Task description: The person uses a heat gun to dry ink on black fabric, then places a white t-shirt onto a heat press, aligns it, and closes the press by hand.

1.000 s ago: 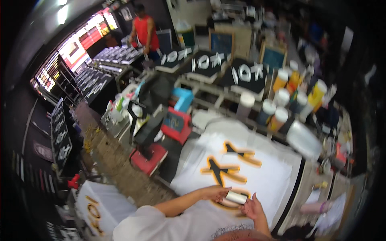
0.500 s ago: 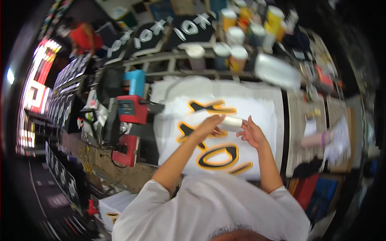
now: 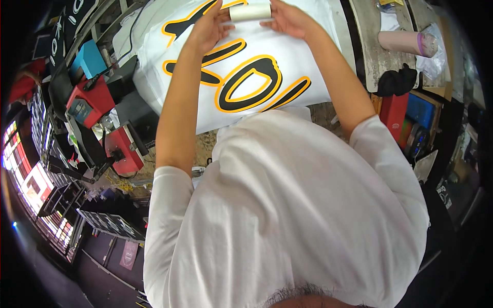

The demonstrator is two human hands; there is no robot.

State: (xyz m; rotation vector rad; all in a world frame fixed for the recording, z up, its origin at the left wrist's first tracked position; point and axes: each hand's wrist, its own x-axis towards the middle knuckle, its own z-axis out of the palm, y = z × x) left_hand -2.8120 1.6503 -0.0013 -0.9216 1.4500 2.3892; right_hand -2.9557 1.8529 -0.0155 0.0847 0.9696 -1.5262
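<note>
Between my two hands is a small white roll (image 3: 250, 12), lying sideways near the top edge of the view. My left hand (image 3: 208, 28) grips its left end with curled fingers. At the right end, my right hand (image 3: 288, 19) has its fingers closed around the roll's edge, some of them tucked below it. Under both hands spreads a white cloth (image 3: 303, 64) printed with bold black shapes outlined in orange. The cloth's far part is cut off by the view's upper edge.
Left of the cloth stand a red device (image 3: 91, 102) with a small panel, another red box (image 3: 124, 149) and a blue block (image 3: 88, 61). On a worn board at the right lie a pink bottle (image 3: 400, 42) and a black cloth (image 3: 397, 80). A person in red (image 3: 25, 82) is at the far left.
The view has tipped downward, so hands and cloth appear higher in the picture. My right hand's fingers, spread by the roll before, now close on its right end. The left still holds it.
</note>
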